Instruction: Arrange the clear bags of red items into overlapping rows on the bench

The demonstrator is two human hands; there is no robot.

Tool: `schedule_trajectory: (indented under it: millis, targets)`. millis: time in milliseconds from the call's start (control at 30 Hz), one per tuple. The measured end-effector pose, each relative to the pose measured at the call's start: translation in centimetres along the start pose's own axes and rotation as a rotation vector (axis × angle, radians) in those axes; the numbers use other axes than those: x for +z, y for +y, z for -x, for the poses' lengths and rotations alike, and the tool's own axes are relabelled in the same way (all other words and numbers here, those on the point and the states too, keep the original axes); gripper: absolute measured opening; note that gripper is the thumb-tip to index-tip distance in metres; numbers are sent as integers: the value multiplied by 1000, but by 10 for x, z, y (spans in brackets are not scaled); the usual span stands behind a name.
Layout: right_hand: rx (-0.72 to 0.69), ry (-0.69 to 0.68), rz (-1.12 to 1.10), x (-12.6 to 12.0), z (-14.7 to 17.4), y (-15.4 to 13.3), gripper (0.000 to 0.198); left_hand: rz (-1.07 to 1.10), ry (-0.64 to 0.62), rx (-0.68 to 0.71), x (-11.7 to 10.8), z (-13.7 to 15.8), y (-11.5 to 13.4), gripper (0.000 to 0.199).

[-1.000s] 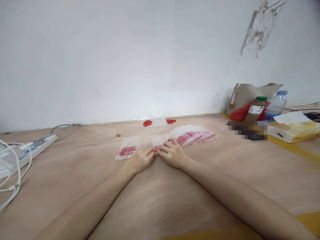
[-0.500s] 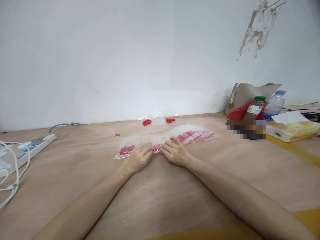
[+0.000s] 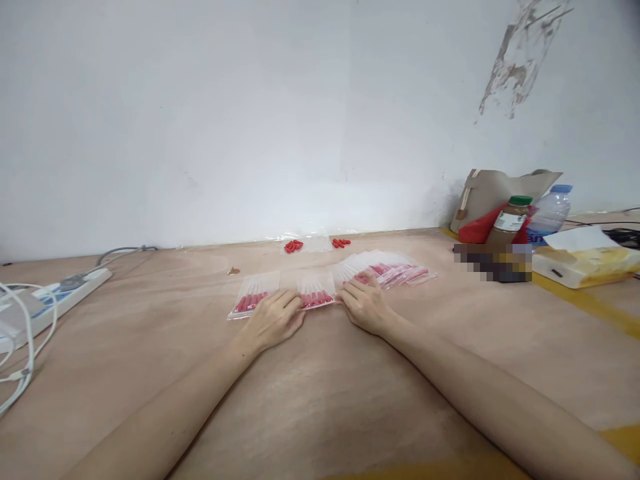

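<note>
— Left hand (image 3: pixel 271 321)?
— Flat on the pale wooden tabletop (image 3: pixel 320 400), palm down, fingers loosely spread and gripping nothing. Fingertips touching the near left corner of the small clear plastic bag of red capsules (image 3: pixel 316 293), lying flat between the two hands.
— Right hand (image 3: pixel 365 305)?
— Also palm down, fingers slightly curled, pressing on the near edge of the fanned row of clear bags with red capsules (image 3: pixel 387 269). Just beside the right edge of the middle bag; touching it or not, cannot tell. Nothing pinched or lifted.
— Anything left of that?
— Another clear bag of red capsules (image 3: pixel 253 295), just beyond the left knuckles, lying flat.
— Farther back?
— Loose red capsules (image 3: pixel 293 246) near the white wall (image 3: pixel 250 120). White power strip (image 3: pixel 60 297) at far left. Beige bag (image 3: pixel 493 193), brown jar with green lid (image 3: pixel 507 223) and clear water bottle (image 3: pixel 550 213) at far right.
</note>
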State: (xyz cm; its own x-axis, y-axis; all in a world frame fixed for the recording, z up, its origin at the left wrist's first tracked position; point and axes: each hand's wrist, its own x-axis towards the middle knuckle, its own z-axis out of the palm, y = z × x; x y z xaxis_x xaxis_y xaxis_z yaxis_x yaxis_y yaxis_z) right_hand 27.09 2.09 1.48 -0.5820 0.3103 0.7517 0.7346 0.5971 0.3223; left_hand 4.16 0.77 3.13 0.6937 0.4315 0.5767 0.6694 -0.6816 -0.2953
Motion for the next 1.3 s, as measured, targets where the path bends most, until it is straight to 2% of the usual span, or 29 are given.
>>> schedule_trajectory:
  millis: [100,233,300,367,500,600,667,800,900,1033,1100,1200,1300]
  targets:
    - [-10,2,-60,-1,-2,-9,23,46,-26,-89,3,-5,6,28]
    - [-17,-16,-210,-4,-6,-9,19,97,-78,-77,12,-5,5,37]
    - [3,-88,-304,-9,-8,1,22,155,-45,-97,14,-4,-2,42]
    - [37,-197,-356,-16,-9,19,34,198,15,-146,12,-4,-14,46]
    - [69,-401,-301,-27,-1,58,38,158,82,-230,3,0,-45,44]
    - [88,-473,-271,-25,9,76,48,132,-5,-226,-1,6,-59,38]
    - [98,-478,-267,-20,15,79,52,140,-81,-194,-1,12,-59,35]
    - [91,-462,-291,-10,20,76,53,189,-146,-174,4,25,-52,33]
    - [56,-455,-340,-6,19,70,51,192,-162,-186,4,38,-58,33]
    - [40,-456,-427,-4,14,56,48,186,-227,-187,-9,53,-75,34]
    - [45,-445,-472,-3,11,45,47,147,-275,-211,-20,54,-74,35]
    - [50,-418,-560,3,7,24,46,79,-254,-264,-32,41,-54,38]
    - [102,-358,-639,8,4,6,45,208,-182,-231,-29,17,-20,41]
